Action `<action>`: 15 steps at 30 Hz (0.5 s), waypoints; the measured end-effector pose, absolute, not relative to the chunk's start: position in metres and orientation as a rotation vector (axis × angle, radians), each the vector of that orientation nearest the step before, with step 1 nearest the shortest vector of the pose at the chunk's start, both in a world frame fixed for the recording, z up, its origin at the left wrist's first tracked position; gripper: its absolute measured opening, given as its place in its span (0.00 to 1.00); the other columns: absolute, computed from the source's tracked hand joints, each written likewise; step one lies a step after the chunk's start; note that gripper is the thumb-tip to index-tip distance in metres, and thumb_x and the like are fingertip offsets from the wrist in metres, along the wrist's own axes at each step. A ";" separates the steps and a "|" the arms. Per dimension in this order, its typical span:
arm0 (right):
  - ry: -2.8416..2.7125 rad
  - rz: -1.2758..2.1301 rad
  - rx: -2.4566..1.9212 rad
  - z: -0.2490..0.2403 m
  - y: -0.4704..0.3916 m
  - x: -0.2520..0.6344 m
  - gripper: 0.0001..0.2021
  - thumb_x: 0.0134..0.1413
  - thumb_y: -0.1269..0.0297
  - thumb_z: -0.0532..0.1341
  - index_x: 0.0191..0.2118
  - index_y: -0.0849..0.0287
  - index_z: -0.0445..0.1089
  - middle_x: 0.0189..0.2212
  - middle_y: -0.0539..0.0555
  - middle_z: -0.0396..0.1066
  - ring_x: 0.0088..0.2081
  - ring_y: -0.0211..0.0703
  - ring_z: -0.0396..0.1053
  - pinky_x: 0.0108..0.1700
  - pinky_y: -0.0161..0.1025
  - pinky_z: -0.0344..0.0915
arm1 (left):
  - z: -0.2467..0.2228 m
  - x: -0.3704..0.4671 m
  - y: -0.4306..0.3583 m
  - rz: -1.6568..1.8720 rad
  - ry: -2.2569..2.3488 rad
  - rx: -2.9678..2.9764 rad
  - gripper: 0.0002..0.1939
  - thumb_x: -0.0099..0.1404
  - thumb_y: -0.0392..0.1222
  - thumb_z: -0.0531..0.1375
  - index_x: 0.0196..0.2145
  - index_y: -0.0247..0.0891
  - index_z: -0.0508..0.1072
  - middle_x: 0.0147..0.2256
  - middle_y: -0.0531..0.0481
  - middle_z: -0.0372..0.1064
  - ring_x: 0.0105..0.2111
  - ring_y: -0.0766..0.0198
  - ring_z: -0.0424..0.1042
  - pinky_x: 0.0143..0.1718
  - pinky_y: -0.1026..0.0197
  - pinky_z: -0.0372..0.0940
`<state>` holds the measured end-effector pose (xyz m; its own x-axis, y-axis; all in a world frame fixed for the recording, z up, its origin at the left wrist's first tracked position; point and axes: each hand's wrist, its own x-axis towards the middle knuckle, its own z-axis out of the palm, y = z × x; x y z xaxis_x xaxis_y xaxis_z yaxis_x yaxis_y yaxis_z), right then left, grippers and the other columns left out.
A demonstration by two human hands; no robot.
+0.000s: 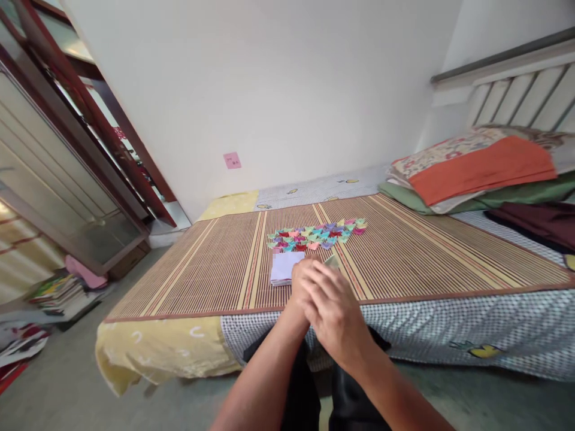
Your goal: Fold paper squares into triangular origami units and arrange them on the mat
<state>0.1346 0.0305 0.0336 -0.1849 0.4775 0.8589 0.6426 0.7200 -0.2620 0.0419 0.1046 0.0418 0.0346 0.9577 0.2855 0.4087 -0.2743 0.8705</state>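
Observation:
Both hands are together over the front edge of the striped mat (215, 263). My left hand (302, 282) is mostly covered by my right hand (330, 299), so its fingers are hidden. The fingers of my right hand curl over the left one; nothing can be made out between them. Beside my left hand lies a stack of white paper (286, 267). Just behind my right hand a small greenish card-like piece (332, 261) shows. Farther back, several small colourful folded paper pieces (317, 234) lie in rows on the mat.
Folded bedding (483, 170) is piled at the bed's right, with a dark cloth (539, 221) near it. A pink note (232, 160) is on the white wall. Books (58, 293) stand on the floor at the left.

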 end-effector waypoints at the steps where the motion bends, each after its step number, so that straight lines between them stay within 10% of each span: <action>1: -1.912 -0.177 -0.837 0.027 0.026 0.125 0.18 0.71 0.67 0.54 0.59 0.65 0.72 0.57 0.66 0.75 0.64 0.62 0.65 0.66 0.63 0.59 | 0.043 0.044 0.105 1.194 1.420 1.769 0.14 0.71 0.46 0.63 0.51 0.38 0.75 0.49 0.45 0.74 0.43 0.56 0.76 0.44 0.50 0.73; 9: -2.104 -0.139 -0.250 -0.029 -0.029 0.039 0.14 0.73 0.61 0.53 0.50 0.59 0.75 0.48 0.52 0.83 0.56 0.45 0.74 0.69 0.47 0.60 | 0.071 0.062 0.111 1.026 1.690 2.066 0.07 0.66 0.26 0.59 0.37 0.32 0.77 0.43 0.33 0.76 0.51 0.40 0.74 0.57 0.39 0.61; 11: -2.191 -0.139 -0.285 -0.012 -0.019 0.057 0.24 0.72 0.49 0.54 0.56 0.64 0.73 0.55 0.58 0.79 0.62 0.51 0.69 0.69 0.50 0.59 | 0.073 0.062 0.108 1.024 1.682 2.085 0.08 0.66 0.26 0.58 0.37 0.34 0.77 0.43 0.34 0.76 0.53 0.41 0.73 0.58 0.40 0.60; 15: -2.119 -0.198 -0.698 0.039 0.024 0.126 0.21 0.74 0.61 0.53 0.64 0.65 0.68 0.62 0.61 0.72 0.69 0.55 0.60 0.73 0.60 0.48 | 0.065 0.060 0.097 1.100 1.584 2.017 0.08 0.70 0.37 0.62 0.47 0.35 0.77 0.49 0.40 0.75 0.52 0.47 0.74 0.55 0.41 0.67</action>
